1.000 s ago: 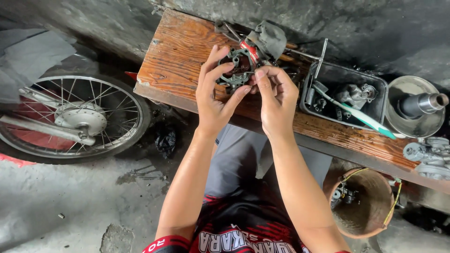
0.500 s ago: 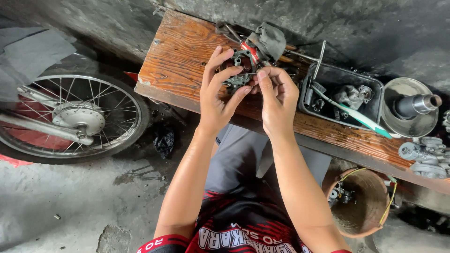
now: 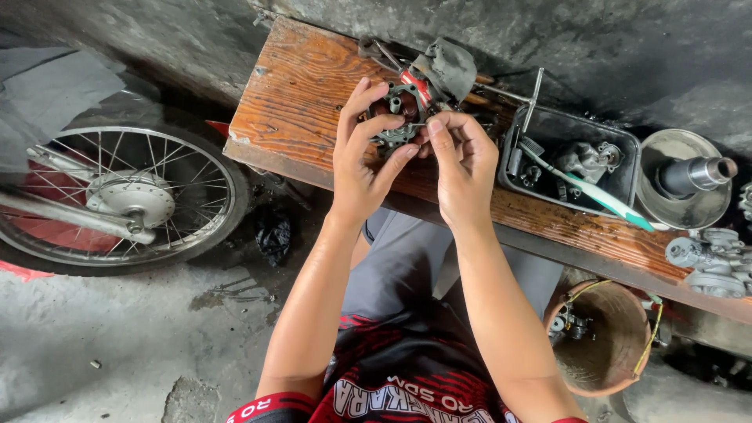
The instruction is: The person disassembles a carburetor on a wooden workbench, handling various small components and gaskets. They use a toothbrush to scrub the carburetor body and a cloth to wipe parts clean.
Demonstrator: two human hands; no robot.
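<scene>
- Two hands meet over the near edge of a worn wooden counter (image 3: 298,102), both closed on one small dark metal engine part (image 3: 395,113) with round openings, held just above the wood.
- Left hand (image 3: 362,168) grips the part from its left side, index finger curled over the top and thumb pressed against the lower edge.
- Right hand (image 3: 464,168) pinches the part's right edge with thumb and fingertips bunched together; what sits between those fingertips is too small to tell.
- Just behind the part lie a grey rag (image 3: 448,66) and a red-handled tool (image 3: 413,82), with thin metal rods beside them.
- Further right on the counter stands a dark rectangular tray (image 3: 627,160) holding small metal pieces, a green-and-white toothbrush (image 3: 595,192) lying across it.
- Beyond the tray are a round metal bowl (image 3: 666,215) with a cylinder inside and a cluster of grey castings (image 3: 709,262).
- Below the counter sits a brown bucket (image 3: 607,337); a spoked wheel (image 3: 117,200) rests on the concrete floor at the left.
</scene>
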